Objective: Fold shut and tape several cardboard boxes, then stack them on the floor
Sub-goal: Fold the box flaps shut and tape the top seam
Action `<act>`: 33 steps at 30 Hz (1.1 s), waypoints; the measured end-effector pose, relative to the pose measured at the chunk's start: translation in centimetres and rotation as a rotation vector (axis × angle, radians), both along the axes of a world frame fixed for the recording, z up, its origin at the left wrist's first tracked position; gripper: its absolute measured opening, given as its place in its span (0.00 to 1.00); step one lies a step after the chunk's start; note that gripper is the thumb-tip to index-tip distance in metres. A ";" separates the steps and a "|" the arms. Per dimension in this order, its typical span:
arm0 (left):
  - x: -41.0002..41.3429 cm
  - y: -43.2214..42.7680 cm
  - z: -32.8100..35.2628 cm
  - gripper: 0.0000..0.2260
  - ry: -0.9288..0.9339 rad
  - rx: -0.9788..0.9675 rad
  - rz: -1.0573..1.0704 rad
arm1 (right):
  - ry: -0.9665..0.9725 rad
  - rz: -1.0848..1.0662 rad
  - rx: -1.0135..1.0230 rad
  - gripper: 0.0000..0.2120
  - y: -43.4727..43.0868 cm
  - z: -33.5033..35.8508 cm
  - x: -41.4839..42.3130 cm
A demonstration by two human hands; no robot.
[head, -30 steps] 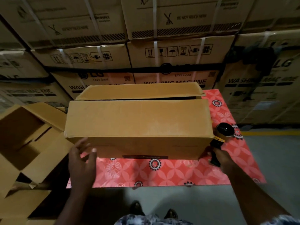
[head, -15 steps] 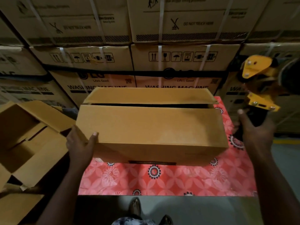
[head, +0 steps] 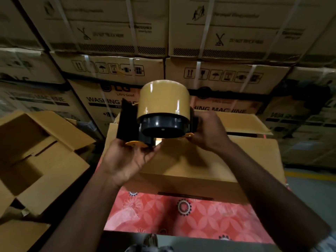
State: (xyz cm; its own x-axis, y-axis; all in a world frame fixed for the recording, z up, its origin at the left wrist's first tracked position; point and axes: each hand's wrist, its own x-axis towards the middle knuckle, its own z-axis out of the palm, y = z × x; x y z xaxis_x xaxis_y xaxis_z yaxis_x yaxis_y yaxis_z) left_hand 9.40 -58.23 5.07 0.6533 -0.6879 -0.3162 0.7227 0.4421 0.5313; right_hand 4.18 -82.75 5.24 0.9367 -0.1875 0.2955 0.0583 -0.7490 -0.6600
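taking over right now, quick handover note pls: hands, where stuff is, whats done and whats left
Left hand: holds the tape dispenser from below.
Right hand: grips the same dispenser on its other side.
The dispenser is in the air above the box, which sits on the red patterned table.
Done: the box's top flaps are folded over, though the far flap does not look fully flat.
Left: no tape shows on the box, so tape the seam, then stack it on the floor. An open box waits on the left.
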 end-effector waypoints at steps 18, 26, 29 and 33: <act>11.3 5.3 -3.2 0.16 0.113 0.396 0.152 | 0.191 0.231 0.119 0.13 5.6 -1.1 11.1; 15.5 6.6 -6.0 0.09 -0.206 0.664 0.048 | 0.333 0.250 -0.153 0.28 6.7 -3.4 13.0; 16.1 6.6 -6.4 0.08 -0.244 0.644 0.030 | 0.358 0.236 -0.197 0.28 6.6 -3.6 13.1; 18.0 7.6 -6.5 0.11 -0.301 0.782 -0.031 | 0.372 0.201 -0.245 0.26 5.7 -4.1 13.1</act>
